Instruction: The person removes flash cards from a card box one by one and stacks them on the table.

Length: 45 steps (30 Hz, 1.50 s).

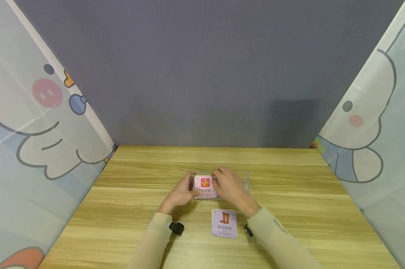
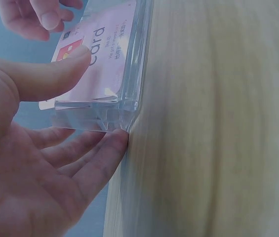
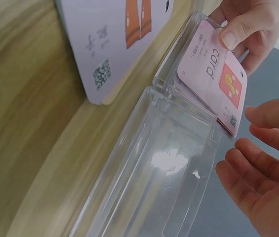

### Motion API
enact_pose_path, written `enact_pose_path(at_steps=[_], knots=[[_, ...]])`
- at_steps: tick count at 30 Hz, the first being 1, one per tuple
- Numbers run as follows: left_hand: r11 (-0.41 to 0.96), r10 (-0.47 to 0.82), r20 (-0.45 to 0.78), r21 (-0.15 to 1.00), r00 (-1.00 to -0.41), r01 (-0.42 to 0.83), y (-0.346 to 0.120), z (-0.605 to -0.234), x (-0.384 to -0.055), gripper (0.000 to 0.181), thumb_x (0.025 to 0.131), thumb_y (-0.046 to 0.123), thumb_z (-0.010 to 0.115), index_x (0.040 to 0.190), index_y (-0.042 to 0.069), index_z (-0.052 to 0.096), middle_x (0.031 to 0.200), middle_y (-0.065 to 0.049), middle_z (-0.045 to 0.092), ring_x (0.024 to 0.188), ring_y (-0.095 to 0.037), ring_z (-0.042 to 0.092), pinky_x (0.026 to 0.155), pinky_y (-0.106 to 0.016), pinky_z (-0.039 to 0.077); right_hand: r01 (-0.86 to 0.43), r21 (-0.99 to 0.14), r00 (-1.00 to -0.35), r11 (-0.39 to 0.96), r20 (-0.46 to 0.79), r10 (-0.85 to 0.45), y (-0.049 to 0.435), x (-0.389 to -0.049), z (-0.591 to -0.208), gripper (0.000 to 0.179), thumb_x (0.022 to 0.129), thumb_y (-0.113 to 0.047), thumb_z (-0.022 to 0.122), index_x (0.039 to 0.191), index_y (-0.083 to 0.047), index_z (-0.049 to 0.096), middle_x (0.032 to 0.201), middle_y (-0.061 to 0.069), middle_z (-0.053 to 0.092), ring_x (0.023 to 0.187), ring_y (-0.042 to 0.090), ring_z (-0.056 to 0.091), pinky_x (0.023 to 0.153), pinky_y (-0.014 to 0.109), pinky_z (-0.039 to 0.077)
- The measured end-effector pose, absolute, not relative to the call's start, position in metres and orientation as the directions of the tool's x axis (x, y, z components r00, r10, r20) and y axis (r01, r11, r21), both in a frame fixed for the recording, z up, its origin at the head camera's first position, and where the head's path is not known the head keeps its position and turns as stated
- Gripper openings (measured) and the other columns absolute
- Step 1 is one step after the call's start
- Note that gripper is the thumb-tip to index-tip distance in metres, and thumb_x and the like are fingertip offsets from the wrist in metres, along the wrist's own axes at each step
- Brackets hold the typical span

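Observation:
A clear plastic box (image 3: 179, 148) lies opened out on the table, its two halves side by side. Pink cards stacked in its left half show a top card (image 3: 211, 66) reading "card" with a red picture; the stack's far edge rises above the wall. My left hand (image 1: 181, 193) grips this half at its left end, thumb (image 2: 55, 79) over the top card and fingers against the plastic outside. Beside the stack's right edge is my right hand (image 1: 230, 188), fingers loosely bent, nothing held. In the right wrist view its fingertips (image 3: 250, 114) are close to the card corner.
Nearer the person lies a small stack of lilac cards (image 1: 224, 224), with a "boots" card on top, between the forearms. The wood-grain table (image 1: 290, 179) ends at a grey wall (image 1: 202, 74); cartoon-printed curtains (image 1: 353, 149) hang at both sides.

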<state>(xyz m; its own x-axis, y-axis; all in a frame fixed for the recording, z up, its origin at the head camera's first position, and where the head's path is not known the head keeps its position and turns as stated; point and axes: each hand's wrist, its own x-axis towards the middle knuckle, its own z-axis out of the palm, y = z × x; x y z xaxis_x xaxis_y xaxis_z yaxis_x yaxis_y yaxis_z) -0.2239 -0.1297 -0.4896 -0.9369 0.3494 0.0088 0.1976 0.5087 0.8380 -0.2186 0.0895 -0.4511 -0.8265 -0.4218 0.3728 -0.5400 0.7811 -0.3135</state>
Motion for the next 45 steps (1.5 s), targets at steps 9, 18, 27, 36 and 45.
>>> enact_pose_path(at_steps=[9,18,27,36,45], knots=[[0.51,0.347,0.003,0.839,-0.938,0.191,-0.1303,-0.4888,-0.2245,0.078,0.093,0.01,0.073,0.155,-0.001,0.027,0.129,-0.015,0.057,0.114,-0.028,0.059,0.097,-0.047,0.05,-0.55,-0.291,-0.816,0.782,0.387,-0.43,0.0879,-0.2225,-0.4514,0.017,0.089,-0.01,0.077,0.105,-0.008,0.073,0.097,0.002,0.063,0.085,0.015,0.056,0.071,0.029,0.053],[0.507,0.343,0.006,0.841,-0.939,0.191,-0.1301,-0.4889,-0.2253,0.078,0.093,0.009,0.074,0.155,-0.002,0.027,0.129,-0.016,0.057,0.113,-0.028,0.059,0.096,-0.047,0.05,-0.548,-0.293,-0.822,0.783,0.363,-0.44,0.0856,-0.2238,-0.4493,0.017,0.091,-0.011,0.076,0.107,-0.007,0.073,0.098,0.002,0.063,0.087,0.017,0.056,0.072,0.029,0.053],[0.504,0.347,0.007,0.842,-0.938,0.192,-0.1303,-0.4892,-0.2259,0.077,0.093,0.009,0.073,0.154,-0.001,0.028,0.129,-0.016,0.057,0.114,-0.028,0.06,0.097,-0.046,0.051,-0.541,-0.293,-0.827,0.788,0.356,-0.435,0.0837,-0.2254,-0.4523,0.017,0.09,-0.011,0.076,0.106,-0.007,0.072,0.099,0.003,0.063,0.087,0.017,0.055,0.072,0.031,0.052],[0.508,0.35,0.001,0.84,-0.937,0.191,-0.1315,-0.4901,-0.2247,0.078,0.093,0.011,0.074,0.155,-0.001,0.027,0.129,-0.015,0.056,0.113,-0.028,0.059,0.097,-0.047,0.051,-0.53,-0.297,-0.834,0.794,0.349,-0.426,0.0828,-0.2252,-0.4538,0.018,0.091,-0.011,0.077,0.107,-0.007,0.072,0.097,0.002,0.062,0.087,0.017,0.055,0.073,0.031,0.052],[0.514,0.352,0.0,0.836,-0.936,0.193,-0.1319,-0.4903,-0.2236,0.077,0.093,0.012,0.074,0.155,-0.001,0.028,0.129,-0.015,0.056,0.115,-0.029,0.059,0.098,-0.048,0.05,-0.527,-0.289,-0.836,0.799,0.346,-0.426,0.0826,-0.2271,-0.459,0.018,0.09,-0.01,0.077,0.107,-0.007,0.072,0.098,0.003,0.063,0.09,0.018,0.056,0.077,0.033,0.053]])
